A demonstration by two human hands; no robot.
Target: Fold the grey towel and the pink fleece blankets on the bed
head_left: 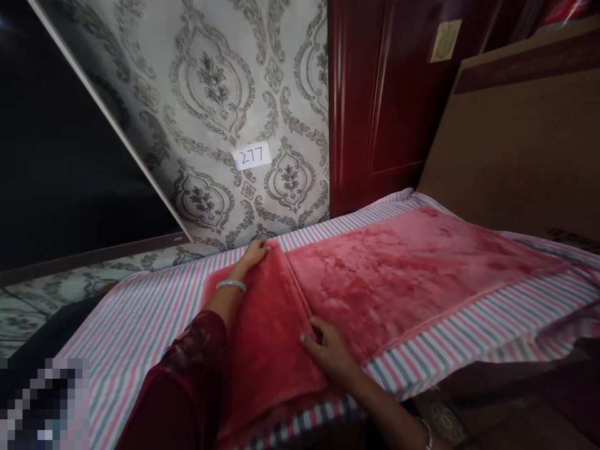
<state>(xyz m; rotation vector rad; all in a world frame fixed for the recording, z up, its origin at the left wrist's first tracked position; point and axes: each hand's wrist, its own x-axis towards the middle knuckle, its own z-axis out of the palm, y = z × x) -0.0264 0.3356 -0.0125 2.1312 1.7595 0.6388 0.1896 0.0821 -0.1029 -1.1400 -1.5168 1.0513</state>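
Observation:
A red plush towel-like cloth (375,269) lies spread over a striped sheet, its left part folded over toward the right. My left hand (256,251) pinches the far corner of the folded part, close to the wall. Nearer to me, my right hand (330,347) grips the edge of that same fold between thumb and fingers. The fold's edge runs in a line between my two hands. To the right of it the cloth lies flat with its fluffy side up.
Beneath the cloth is a sheet (145,325) with pink, grey and white stripes. Behind it stand a patterned wall (210,81) with a paper label (253,155) and a dark red door panel (360,94). A large cardboard box (520,144) is at right, a black screen (70,144) at left.

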